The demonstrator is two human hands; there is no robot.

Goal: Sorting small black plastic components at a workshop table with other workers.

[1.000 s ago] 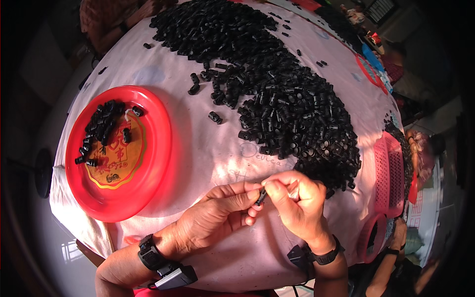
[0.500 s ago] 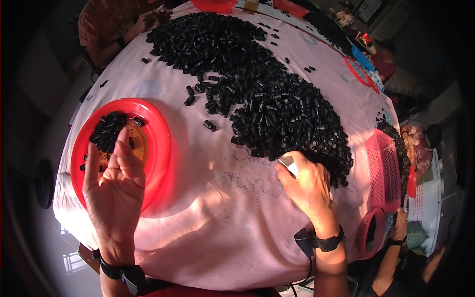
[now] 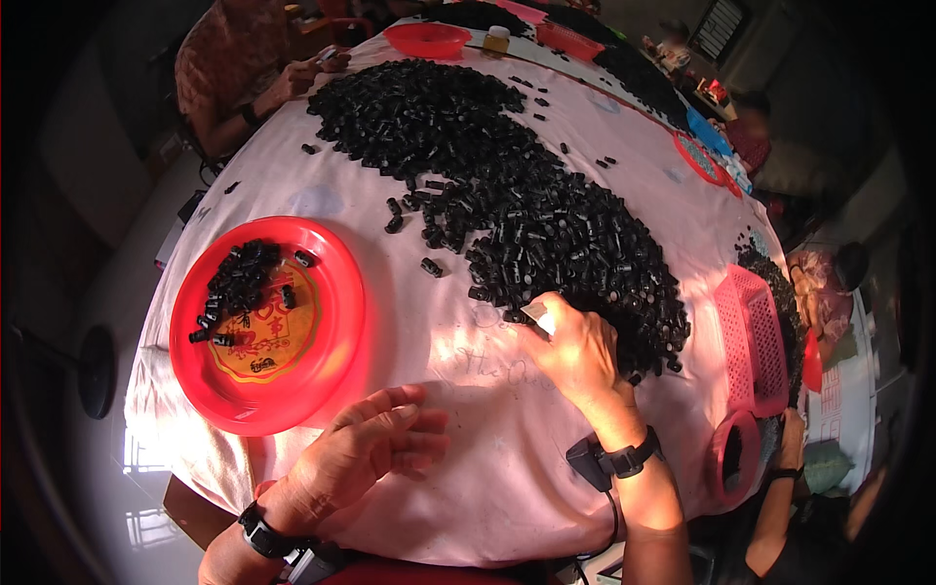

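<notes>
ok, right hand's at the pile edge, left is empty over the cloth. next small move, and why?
Probably close the right hand on one black piece at the near edge of the pile: its fingers already reach into the pieces. The left hand rests open on the cloth, beside the red plate.

Surface: table [image 3: 468, 458] under pale pink cloth | big heap of small black cylinders [image 3: 507, 185] touching the right hand [image 3: 575, 346] fingertips, stretching away from it | red plate [image 3: 268, 322] with a few black pieces, just beyond the left hand [image 3: 375, 448] | pink basket [image 3: 751, 336] right of the right hand | red bowl [image 3: 426, 39] at far edge
</notes>
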